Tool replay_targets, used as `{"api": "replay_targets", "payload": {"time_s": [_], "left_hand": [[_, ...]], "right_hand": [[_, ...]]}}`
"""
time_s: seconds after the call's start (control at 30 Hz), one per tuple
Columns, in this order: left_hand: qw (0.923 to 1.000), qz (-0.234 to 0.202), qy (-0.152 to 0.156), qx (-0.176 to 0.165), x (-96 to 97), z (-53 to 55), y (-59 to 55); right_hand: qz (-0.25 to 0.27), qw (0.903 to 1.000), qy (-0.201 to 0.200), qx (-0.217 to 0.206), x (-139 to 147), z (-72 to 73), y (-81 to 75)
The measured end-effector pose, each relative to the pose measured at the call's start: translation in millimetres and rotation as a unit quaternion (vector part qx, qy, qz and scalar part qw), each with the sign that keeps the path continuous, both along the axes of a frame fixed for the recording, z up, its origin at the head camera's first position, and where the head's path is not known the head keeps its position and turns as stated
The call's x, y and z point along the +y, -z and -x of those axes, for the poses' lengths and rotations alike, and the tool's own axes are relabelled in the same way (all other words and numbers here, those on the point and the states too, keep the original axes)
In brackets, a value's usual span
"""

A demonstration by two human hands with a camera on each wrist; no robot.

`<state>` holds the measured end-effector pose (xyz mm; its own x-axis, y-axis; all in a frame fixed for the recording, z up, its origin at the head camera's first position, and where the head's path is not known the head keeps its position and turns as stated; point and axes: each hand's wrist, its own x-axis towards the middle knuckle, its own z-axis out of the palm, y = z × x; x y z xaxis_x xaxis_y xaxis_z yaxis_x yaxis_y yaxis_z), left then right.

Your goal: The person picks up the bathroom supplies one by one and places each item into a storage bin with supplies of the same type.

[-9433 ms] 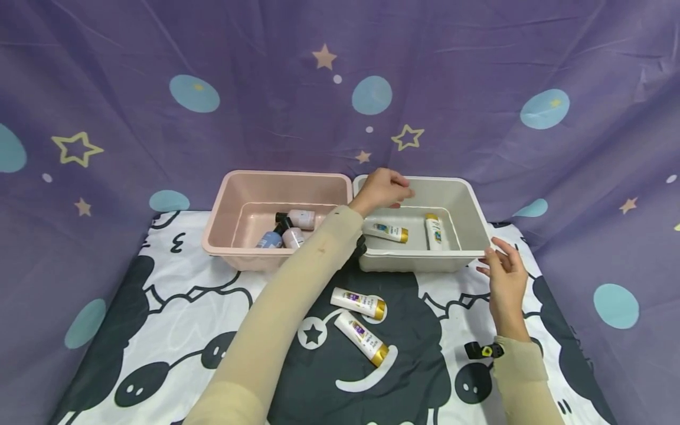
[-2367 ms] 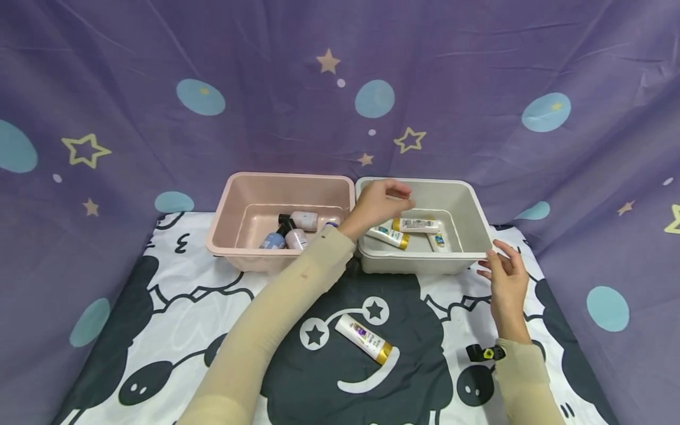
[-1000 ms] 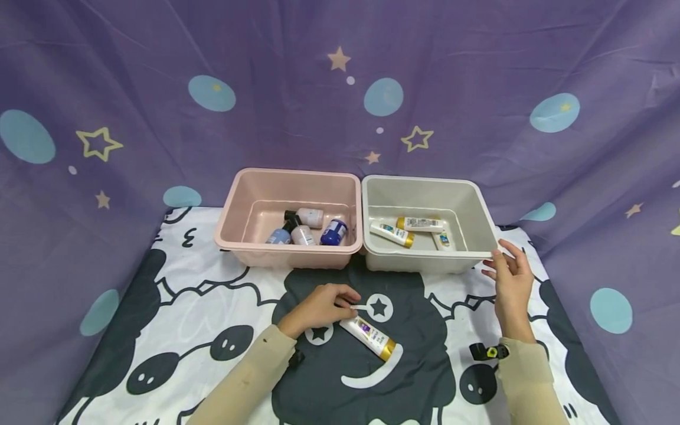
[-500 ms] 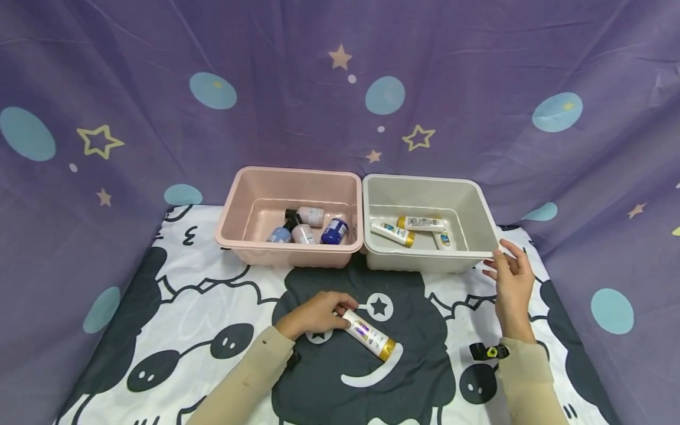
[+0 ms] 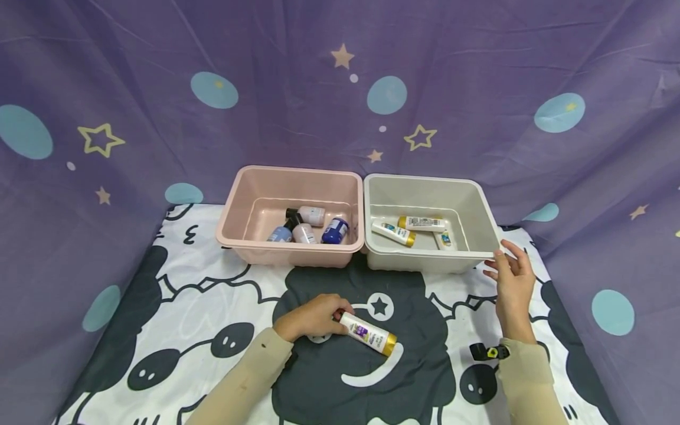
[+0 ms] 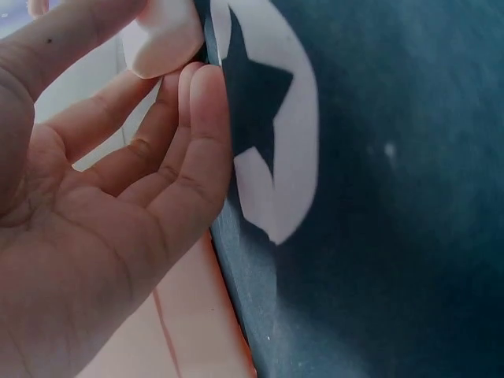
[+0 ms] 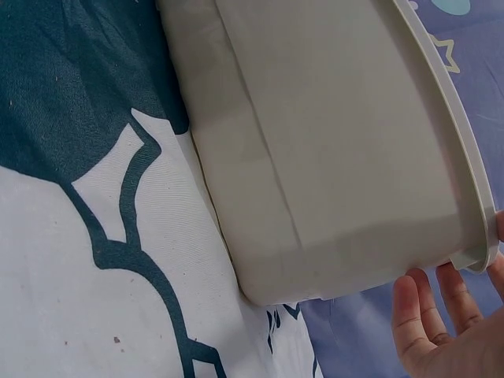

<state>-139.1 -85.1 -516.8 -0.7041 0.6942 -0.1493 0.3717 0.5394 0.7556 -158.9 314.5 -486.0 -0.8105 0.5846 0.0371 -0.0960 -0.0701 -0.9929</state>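
My left hand (image 5: 314,317) pinches the white end of a squeeze tube (image 5: 368,333) between thumb and fingers. The tube's gold cap points to the lower right, over the dark patch of the cloth. In the left wrist view the tube's pale end (image 6: 165,39) shows by the fingertips; the rest is hidden. My right hand (image 5: 514,289) holds the front right corner of a light grey bin (image 5: 425,262), thumb at the rim and fingers against the side wall (image 7: 339,157). Several similar gold-capped tubes (image 5: 392,232) lie inside that bin.
A pink bin (image 5: 287,255) stands left of the grey one, rims side by side. In it lie several small bottles, one of them dark blue (image 5: 334,231). A purple curtain (image 5: 297,88) hangs behind both bins. Printed cloth (image 5: 202,307) covers the table.
Two tubes lay on the cloth at first; one now lies in the grey bin. My left hand has come back from that bin and gripped the other, turning it slightly. The right hand stays put.
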Motion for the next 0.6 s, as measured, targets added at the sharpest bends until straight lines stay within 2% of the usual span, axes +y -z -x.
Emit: {"api": "replay_targets", "payload": {"time_s": [0.13,0.3,0.43,0.6], "left_hand": [[1.0000,0.000,-0.002,0.003,-0.2,-1.0,-0.7],[0.9997,-0.014,-0.013,-0.016,0.0,-0.8,2.4],[0.9970,-0.051,-0.024,-0.052,-1.6,-0.2,5.1],[0.9886,-0.101,-0.046,-0.102,-3.4,0.6,5.7]], "right_hand": [[0.005,1.0000,-0.001,0.004,0.6,0.2,0.3],[0.008,1.0000,-0.001,0.006,1.0,0.4,0.8],[0.005,1.0000,0.000,0.004,0.8,0.6,0.7],[0.005,1.0000,0.001,0.004,1.2,0.8,1.1]]}}
